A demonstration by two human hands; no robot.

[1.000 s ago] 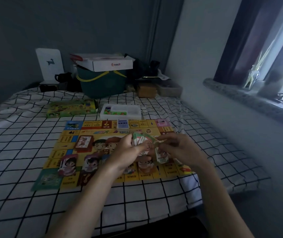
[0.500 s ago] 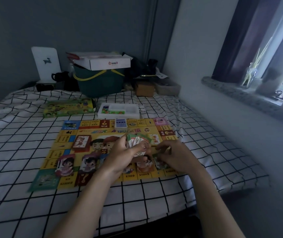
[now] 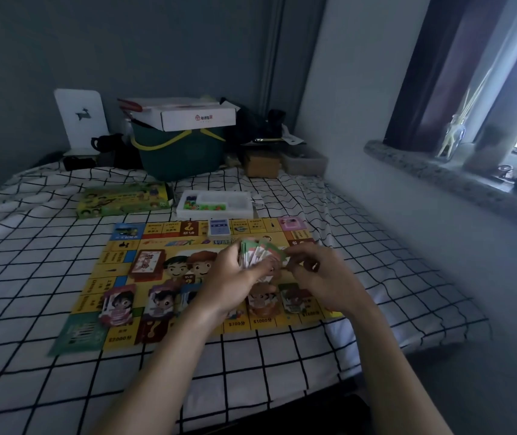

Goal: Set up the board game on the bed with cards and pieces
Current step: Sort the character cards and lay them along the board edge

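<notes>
Dealing cards over the game board (image 3: 131, 312)

Left hand (image 3: 229, 277) grips the fanned card stack (image 3: 258, 254) so the right hand (image 3: 323, 274), fingers curled, can pinch one card free.

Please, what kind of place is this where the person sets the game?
Most likely a bedroom at home: the game board lies on a bed with a checked sheet, a stone windowsill runs along the right wall, and a green basket stands at the far end.

1. The bed (image 3: 313, 356) carries a white sheet with a black grid.
2. The game board (image 3: 157, 246) lies flat on it.
3. Behind the board lie a green game box (image 3: 122, 200) and a white piece tray (image 3: 215, 205).
4. A green basket (image 3: 182, 155) stands at the far end.
</notes>
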